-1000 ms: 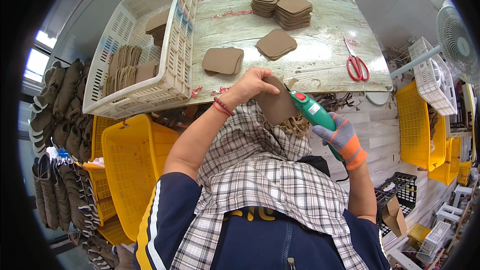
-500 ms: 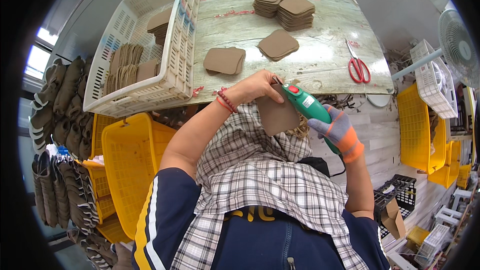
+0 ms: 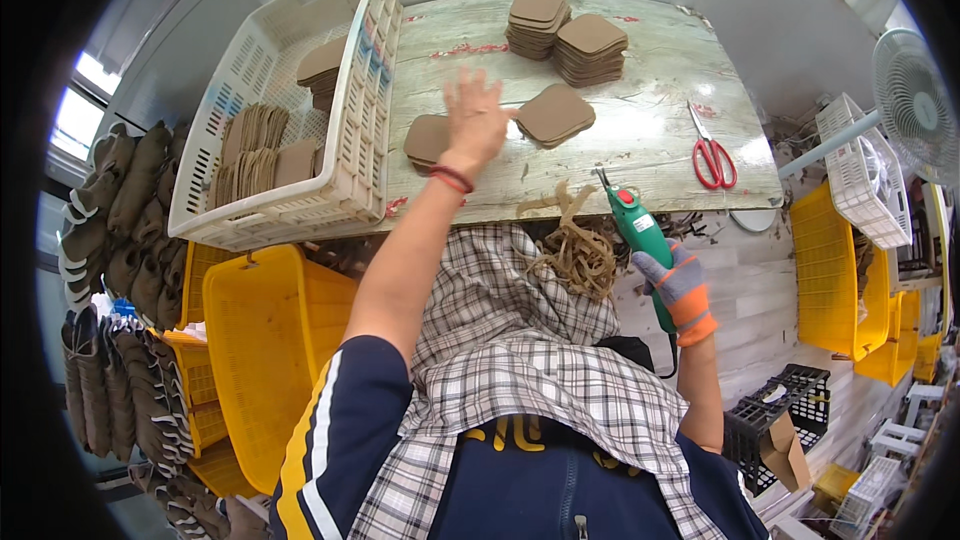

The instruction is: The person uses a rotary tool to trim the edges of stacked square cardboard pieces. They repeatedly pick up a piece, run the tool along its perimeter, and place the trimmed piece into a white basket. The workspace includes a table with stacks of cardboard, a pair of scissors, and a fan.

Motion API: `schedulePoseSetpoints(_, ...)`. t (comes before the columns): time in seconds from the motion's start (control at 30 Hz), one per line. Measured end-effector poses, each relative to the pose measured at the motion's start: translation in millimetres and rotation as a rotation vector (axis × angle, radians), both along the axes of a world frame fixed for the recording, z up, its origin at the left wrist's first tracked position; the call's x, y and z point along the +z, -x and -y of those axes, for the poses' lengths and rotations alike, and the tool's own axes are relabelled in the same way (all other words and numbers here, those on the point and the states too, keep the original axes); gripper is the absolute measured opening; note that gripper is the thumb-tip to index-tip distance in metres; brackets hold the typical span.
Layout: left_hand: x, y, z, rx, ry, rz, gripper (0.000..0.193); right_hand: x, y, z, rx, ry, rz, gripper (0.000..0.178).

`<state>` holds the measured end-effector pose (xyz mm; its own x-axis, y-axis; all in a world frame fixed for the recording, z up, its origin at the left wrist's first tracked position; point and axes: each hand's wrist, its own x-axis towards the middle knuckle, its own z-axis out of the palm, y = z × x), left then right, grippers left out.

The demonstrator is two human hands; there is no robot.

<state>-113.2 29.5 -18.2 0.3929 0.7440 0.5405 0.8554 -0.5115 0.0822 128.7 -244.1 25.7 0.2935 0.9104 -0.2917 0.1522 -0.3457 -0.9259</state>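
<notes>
My bare left hand, fingers spread, reaches over the table. It partly covers a small pile of brown rounded-square pieces; whether it touches them I cannot tell. Just right of its fingers lies a second low pile of such pieces. In a grey and orange glove, my right hand grips a green corded electric trimmer, its narrow metal tip pointing toward the table's front edge. Brown offcut strips hang in a tangle from that edge, over the checked cloth on my lap.
Two taller stacks of brown pieces stand farther back. Red-handled scissors lie on the right. A white crate with more pieces sits at left, above a yellow basket. A fan stands far right.
My left hand has moved forward and left, and the brown piece it held is no longer in it. The trimmer has drawn slightly right, and the offcut strips have come into view.
</notes>
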Motion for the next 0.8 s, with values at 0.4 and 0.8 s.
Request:
schedulePoseSetpoints(0.4, -12.6, -63.1, 30.9, -0.003, 0.449, 0.522, 0.038, -16.6, -6.0, 0.9, -0.093, -0.018, -0.007, 0.039)
schedulePoseSetpoints(0.8, 45.9, -98.1, 90.8, -0.432, 1.104, 2.458, 0.037, 22.9, 19.2, -19.0, -0.154, -0.150, 0.188, 0.038)
